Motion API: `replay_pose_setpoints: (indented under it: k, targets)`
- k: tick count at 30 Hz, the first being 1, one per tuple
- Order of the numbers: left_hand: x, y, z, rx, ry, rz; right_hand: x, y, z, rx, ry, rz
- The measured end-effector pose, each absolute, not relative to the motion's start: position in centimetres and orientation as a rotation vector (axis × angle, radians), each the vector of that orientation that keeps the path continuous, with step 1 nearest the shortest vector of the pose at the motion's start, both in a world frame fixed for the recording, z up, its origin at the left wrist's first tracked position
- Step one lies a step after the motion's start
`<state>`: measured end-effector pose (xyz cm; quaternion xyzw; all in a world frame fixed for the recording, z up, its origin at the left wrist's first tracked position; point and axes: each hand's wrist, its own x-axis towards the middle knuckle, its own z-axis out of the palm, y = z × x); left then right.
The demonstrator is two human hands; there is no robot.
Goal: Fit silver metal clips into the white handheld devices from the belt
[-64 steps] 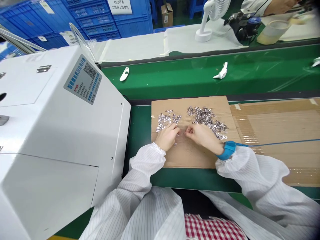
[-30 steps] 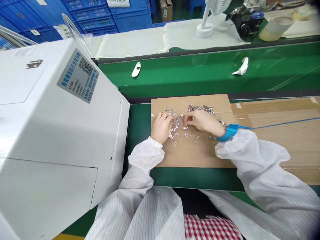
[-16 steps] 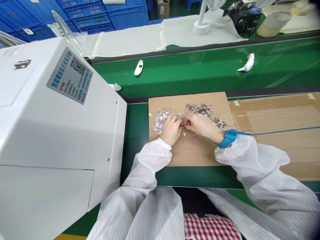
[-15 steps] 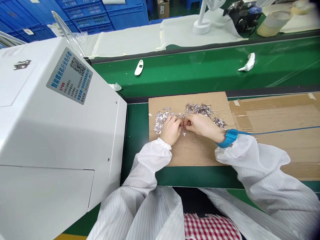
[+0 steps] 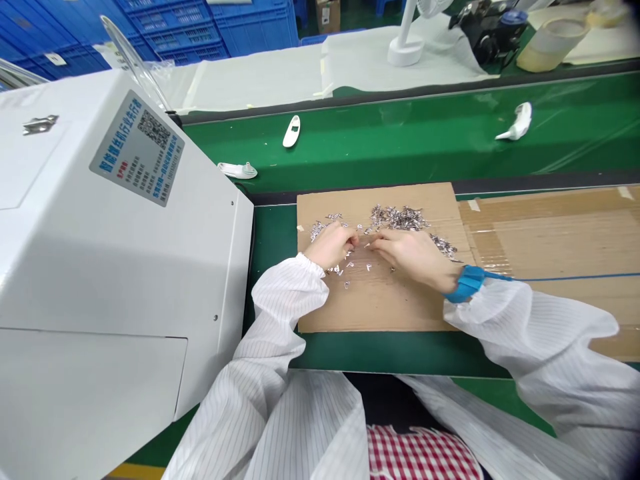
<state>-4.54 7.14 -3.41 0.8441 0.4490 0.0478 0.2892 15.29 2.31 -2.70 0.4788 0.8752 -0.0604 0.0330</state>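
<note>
My left hand (image 5: 331, 245) is over the left-hand pile of small shiny metal pieces (image 5: 318, 230), hiding much of it. Its fingers are curled together, and whatever is between them is too small to make out. My right hand (image 5: 413, 255), a blue wrist strap (image 5: 465, 283) at its wrist, is beside the darker heap of metal pieces (image 5: 400, 217). Thumb and forefinger are pinched close to a tiny metal piece (image 5: 367, 245) at their tips. A few loose pieces lie between and below the hands on the cardboard sheet (image 5: 390, 307).
A white machine (image 5: 125, 267) stands close on the left. Beyond the cardboard runs a green conveyor belt (image 5: 380, 147) carrying white plastic shells (image 5: 291, 132). A second cardboard sheet (image 5: 560, 233) lies at right. A white fan (image 5: 406, 50) and tape roll (image 5: 553, 45) stand behind the belt.
My hands, together at the fingertips before, have moved apart: the left to the left, the right slightly to the right. The white shells on the belt have shifted right.
</note>
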Motion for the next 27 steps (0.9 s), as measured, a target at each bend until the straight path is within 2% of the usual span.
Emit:
replay_pose_setpoints:
  k: [5, 10, 13, 20, 27]
  targets:
    - [-3.8, 7.6, -3.0, 2.361, 1.041, -0.018, 14.6, 2.3, -2.2, 1.787, 2.578, -0.271]
    - [-2.6, 7.7, -2.9, 2.500, 0.945, -0.076, 14.3, 3.2, -2.7, 1.765, 2.613, -0.474]
    - [-2.6, 7.9, -3.0, 2.502, 0.925, 0.005, 14.9, 4.0, -2.8, 1.822, 2.601, -0.547]
    - [-3.1, 9.0, -3.4, 2.434, 1.313, 0.322, 13.7, 4.9, -1.9, 1.836, 2.517, -0.222]
    - [-2.2, 9.6, -4.3, 2.378, 1.391, 0.219, 12.8, 5.0, -1.7, 1.761, 2.482, -0.153]
